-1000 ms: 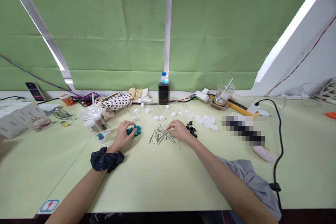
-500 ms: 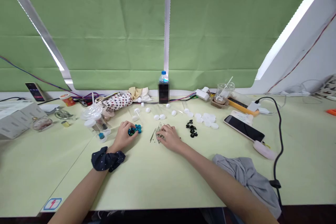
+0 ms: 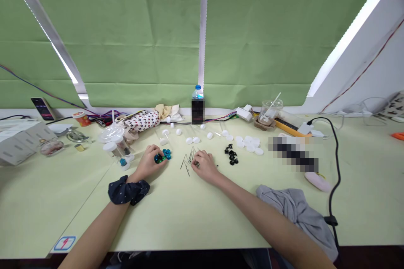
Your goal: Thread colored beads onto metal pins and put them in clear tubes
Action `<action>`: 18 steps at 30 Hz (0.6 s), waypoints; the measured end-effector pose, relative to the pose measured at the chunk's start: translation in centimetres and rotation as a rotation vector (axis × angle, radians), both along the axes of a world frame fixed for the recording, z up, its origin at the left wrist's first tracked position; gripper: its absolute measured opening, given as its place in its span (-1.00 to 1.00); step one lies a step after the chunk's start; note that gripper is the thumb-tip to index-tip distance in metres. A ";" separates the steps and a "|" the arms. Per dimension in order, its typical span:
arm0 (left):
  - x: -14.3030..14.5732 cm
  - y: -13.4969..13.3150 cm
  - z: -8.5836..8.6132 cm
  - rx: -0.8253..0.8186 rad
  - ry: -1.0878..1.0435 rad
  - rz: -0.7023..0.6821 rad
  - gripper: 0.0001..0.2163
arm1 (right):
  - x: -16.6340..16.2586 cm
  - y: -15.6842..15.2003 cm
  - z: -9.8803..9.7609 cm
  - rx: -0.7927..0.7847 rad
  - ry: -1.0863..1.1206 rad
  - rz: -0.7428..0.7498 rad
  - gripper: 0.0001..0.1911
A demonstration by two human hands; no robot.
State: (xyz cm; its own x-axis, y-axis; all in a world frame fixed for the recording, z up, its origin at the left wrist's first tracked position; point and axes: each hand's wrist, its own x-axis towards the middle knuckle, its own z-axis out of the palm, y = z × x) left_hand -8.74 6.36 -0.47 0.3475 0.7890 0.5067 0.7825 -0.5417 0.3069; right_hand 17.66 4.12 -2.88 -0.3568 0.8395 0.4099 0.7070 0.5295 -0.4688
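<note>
My left hand (image 3: 149, 162), with a dark scrunchie (image 3: 128, 190) on its wrist, rests on the pale green table with its fingers curled over a cluster of blue-green beads (image 3: 163, 156). My right hand (image 3: 205, 165) lies over a heap of thin metal pins (image 3: 188, 159), fingers pinched around a small bunch of them. Small black parts (image 3: 231, 155) lie just right of that hand. White round caps (image 3: 249, 144) are scattered beyond.
A water bottle (image 3: 197, 108) stands at the back centre. Small vials and a white-lidded jar (image 3: 110, 148) sit at the left, a patterned pouch (image 3: 141, 121) behind them. A grey cloth (image 3: 295, 208), a black cable (image 3: 335, 164) and a plastic cup (image 3: 269, 112) are on the right.
My right hand slid left from the pins' right side onto the heap and closed on some of them. My left hand stayed on the beads.
</note>
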 end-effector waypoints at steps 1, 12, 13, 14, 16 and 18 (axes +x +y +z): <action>0.0 0.0 0.0 0.001 0.000 0.002 -0.88 | -0.1 0.0 0.0 -0.010 0.010 -0.004 -0.91; -0.1 0.3 -0.1 0.089 -0.018 -0.053 -0.90 | -0.3 -0.4 1.2 -0.145 0.209 -0.026 -0.92; 0.1 0.2 0.0 0.093 -0.024 -0.059 -0.90 | -0.3 -0.5 1.4 -0.151 0.236 -0.027 -0.93; 0.4 0.0 0.2 0.093 -0.034 -0.066 -0.90 | -0.2 -0.5 1.6 -0.156 0.267 -0.027 -0.94; 1.5 -0.5 0.6 0.062 -0.062 -0.098 -0.88 | 0.0 -0.5 1.9 -0.162 0.339 -0.025 -0.95; 2.9 -1.0 0.9 0.013 -0.117 -0.147 -0.84 | 0.2 -0.4 2.1 -0.167 0.431 -0.032 -0.93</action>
